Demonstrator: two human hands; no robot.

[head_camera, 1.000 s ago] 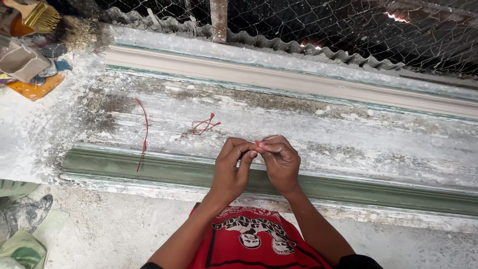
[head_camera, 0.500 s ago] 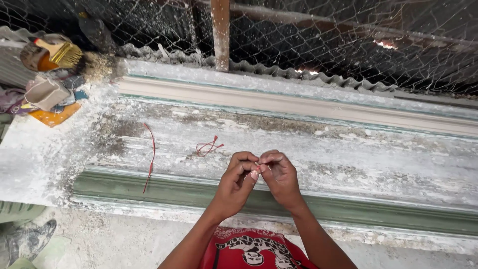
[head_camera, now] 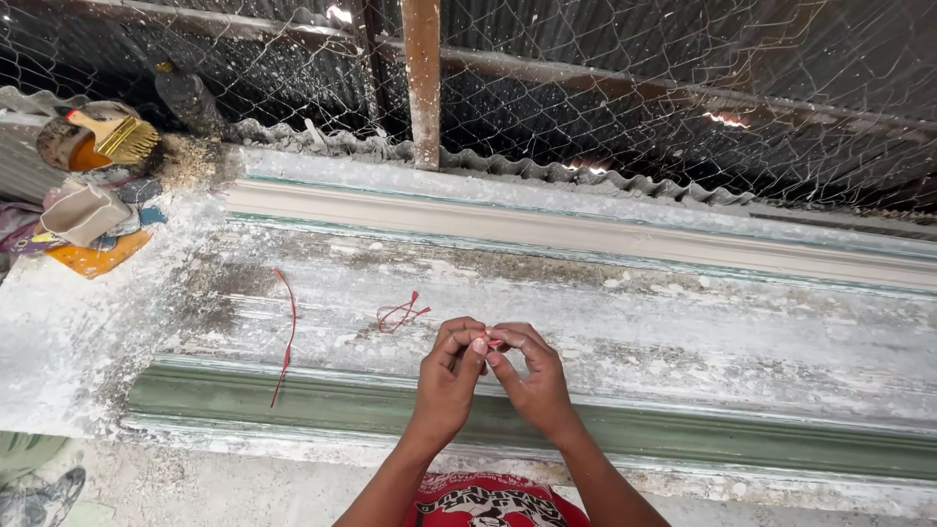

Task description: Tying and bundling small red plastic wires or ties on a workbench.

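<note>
I have both hands close together over the front of the counter, fingertips meeting. The left hand and right hand pinch a small red thread between thumb and forefinger, so both are narrow and closed on it. Only a speck of red shows between the fingers; the rest is hidden, and I cannot tell whether it is knotted or looped.

The thread sits just above the green moulding that runs along the counter's near edge. A tangled red loop lies on the dusty white surface near the left hand, apart from it. A long red strand lies further left, running down across the moulding.

At far left, well apart, sit a brush, a grey tub and an orange scrap. Wire mesh and a rusty post stand behind the counter.

To do this well, I judge the grip should stay right at the fingertips, with the thread kept taut between the 2 hands and worked in small moves. The piece is tiny and the surface gritty, so a slip could lose it in the dust. Holding the hands above the counter keeps the thread clean.
</note>
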